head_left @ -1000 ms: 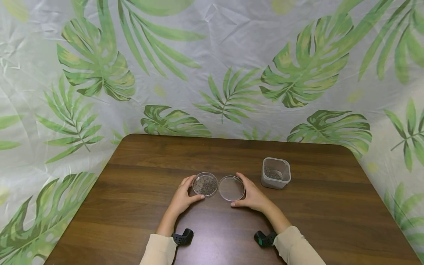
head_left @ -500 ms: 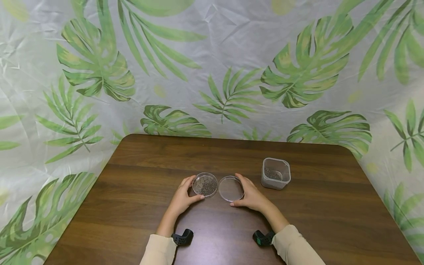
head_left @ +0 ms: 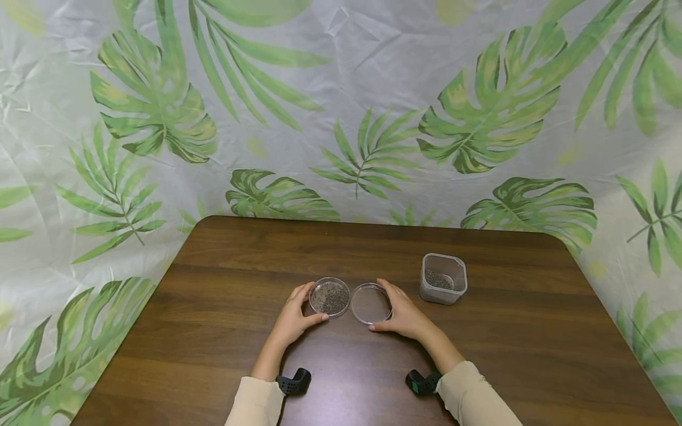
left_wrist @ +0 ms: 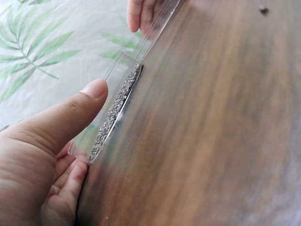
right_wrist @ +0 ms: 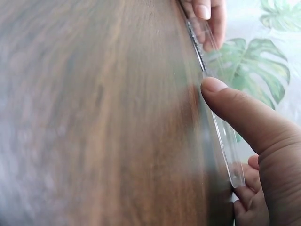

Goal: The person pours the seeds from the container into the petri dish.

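Note:
On the brown table stands a round clear petri dish [head_left: 330,297] holding a layer of small grey-black grains, which the left wrist view shows side-on [left_wrist: 116,110]. My left hand [head_left: 292,318] grips it from the left, thumb at the near rim and fingers round the far side. Just right of it, a similar shallow clear piece without grains, looking like a petri dish lid [head_left: 367,305], lies close to the dish. My right hand [head_left: 406,316] holds this lid [right_wrist: 228,146] from the right, between thumb and fingers. Some fingertips are hidden behind the rims.
A square translucent plastic container [head_left: 443,279], with more grey grains at its bottom, sits behind and right of the right hand. The wooden table [head_left: 229,284] ends at a leaf-patterned cloth [head_left: 373,77]. Each wrist carries a black camera mount [head_left: 295,381].
My right hand has shifted slightly left around the lid. The left hand and the dish with grains stay in place.

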Demonstrator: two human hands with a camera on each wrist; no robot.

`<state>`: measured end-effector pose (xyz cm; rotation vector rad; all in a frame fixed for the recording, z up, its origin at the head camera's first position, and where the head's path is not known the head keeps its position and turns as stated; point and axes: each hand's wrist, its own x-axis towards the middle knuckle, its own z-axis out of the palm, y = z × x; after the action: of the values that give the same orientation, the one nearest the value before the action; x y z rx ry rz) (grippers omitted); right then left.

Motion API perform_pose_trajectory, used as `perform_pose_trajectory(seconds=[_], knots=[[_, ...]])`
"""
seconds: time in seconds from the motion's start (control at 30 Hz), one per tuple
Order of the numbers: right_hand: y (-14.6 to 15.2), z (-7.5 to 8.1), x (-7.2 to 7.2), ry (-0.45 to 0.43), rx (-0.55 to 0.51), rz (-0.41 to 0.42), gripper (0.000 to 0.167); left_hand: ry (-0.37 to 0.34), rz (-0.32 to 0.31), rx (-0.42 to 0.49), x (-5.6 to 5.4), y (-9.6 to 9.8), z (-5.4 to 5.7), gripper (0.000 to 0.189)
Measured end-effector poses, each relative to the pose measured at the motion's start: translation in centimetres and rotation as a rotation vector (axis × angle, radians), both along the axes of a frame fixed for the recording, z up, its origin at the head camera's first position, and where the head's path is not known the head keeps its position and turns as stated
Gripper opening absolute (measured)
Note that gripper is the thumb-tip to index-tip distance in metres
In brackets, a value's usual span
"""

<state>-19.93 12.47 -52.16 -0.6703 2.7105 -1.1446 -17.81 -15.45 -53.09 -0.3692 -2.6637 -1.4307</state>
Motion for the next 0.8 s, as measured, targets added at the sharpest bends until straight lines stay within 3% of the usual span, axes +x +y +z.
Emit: perform_pose_trajectory(seconds=[0.8], knots=[[-0.30, -0.21, 0.17, 0.032, -0.134, -0.033, 0.106, 0.006, 0.000, -0.006, -0.14, -0.04, -0.10, 0.082]])
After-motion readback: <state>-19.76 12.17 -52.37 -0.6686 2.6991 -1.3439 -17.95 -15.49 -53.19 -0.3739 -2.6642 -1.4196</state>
